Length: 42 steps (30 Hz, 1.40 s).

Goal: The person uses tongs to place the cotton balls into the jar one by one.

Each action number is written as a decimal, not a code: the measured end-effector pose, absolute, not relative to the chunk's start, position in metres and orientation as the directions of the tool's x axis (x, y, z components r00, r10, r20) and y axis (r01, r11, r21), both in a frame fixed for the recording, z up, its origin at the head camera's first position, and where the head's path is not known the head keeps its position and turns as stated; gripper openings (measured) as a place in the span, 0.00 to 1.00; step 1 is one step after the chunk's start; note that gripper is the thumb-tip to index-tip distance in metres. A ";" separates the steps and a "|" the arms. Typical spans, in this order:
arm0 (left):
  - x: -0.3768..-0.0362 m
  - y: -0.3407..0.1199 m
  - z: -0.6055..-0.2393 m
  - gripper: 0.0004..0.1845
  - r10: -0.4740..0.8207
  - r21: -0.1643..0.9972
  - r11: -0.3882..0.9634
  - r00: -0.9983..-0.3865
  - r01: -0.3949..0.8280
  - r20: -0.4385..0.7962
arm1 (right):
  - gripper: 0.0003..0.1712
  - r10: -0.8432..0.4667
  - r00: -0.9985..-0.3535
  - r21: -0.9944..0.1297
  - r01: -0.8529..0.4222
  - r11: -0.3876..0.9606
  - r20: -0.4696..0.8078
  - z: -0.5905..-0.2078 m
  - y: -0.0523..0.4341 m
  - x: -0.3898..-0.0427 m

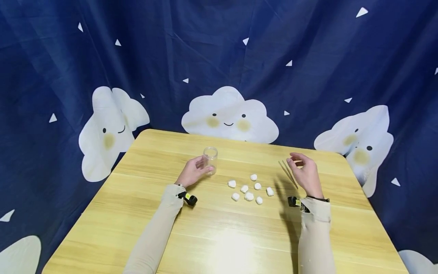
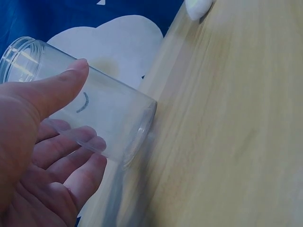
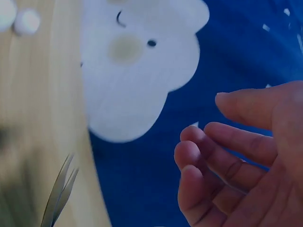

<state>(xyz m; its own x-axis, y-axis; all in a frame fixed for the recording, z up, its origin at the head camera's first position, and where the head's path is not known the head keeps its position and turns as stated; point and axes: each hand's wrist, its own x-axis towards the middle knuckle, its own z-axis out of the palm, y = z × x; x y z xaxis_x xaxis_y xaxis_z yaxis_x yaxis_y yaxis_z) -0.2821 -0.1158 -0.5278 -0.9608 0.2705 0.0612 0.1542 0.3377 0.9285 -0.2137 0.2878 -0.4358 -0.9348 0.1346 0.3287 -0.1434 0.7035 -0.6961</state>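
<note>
Seen from the head camera only: a whole tan wooden table point(image 1: 219, 236) with rounded corners and straight grain, backed by a dark blue curtain point(image 1: 219, 57) printed with white smiling clouds. Counted 8 cotton balls point(image 1: 249, 196), small, white and fluffy, in a loose cluster at mid-table between the 2 hands. Placed the clear jar point(image 1: 210, 160) at 10 o'clock from that cluster, upright and lidless, and the tweezers point(image 1: 288, 174) at 2 o'clock, thin, metallic and pointed, flat on the wood.

Found the left hand point(image 1: 193, 172) cupped round the jar's lower part. Made out from the left wrist camera what the head camera could not: thumb laid along the smooth transparent wall, fingers point(image 2: 78, 144) curled round the other side, ridged threads at the jar's point(image 2: 102, 111) mouth, and the flat base resting on the tabletop point(image 2: 227, 132). Caught just 1 cotton ball point(image 2: 198, 7) there, at 12 o'clock, cut by the frame edge.

Found the right hand point(image 1: 306, 175) raised slightly above the table just beside the tweezers, gripping nothing. Confirmed by the right wrist camera: fingers point(image 3: 222, 158) loosely bent with bare air between them, the paired slim tips of the tweezers point(image 3: 59, 194) apart from them at 8 o'clock, and 2 blurred cotton balls point(image 3: 26, 21) at 10 o'clock. Kept well apart from each other, the 2 hands, in long pale beige sleeves point(image 1: 154, 236).
</note>
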 end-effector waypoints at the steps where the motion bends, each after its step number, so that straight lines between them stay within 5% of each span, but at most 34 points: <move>1: -0.282 -0.116 -0.528 0.36 0.268 0.930 0.336 -0.962 0.151 0.059 | 0.21 0.139 -0.938 -0.689 -0.128 0.713 0.318 -0.438 0.291 -0.214; 23: -0.284 -0.115 -0.527 0.36 0.270 0.936 0.318 -0.961 0.153 0.066 | 0.28 0.167 -0.986 -0.627 0.133 0.768 -0.005 -0.490 0.336 -0.223; 42: -0.283 -0.116 -0.529 0.36 0.277 0.936 0.310 -0.958 0.165 0.077 | 0.18 0.146 -0.983 -0.595 0.182 0.783 -0.109 -0.501 0.339 -0.224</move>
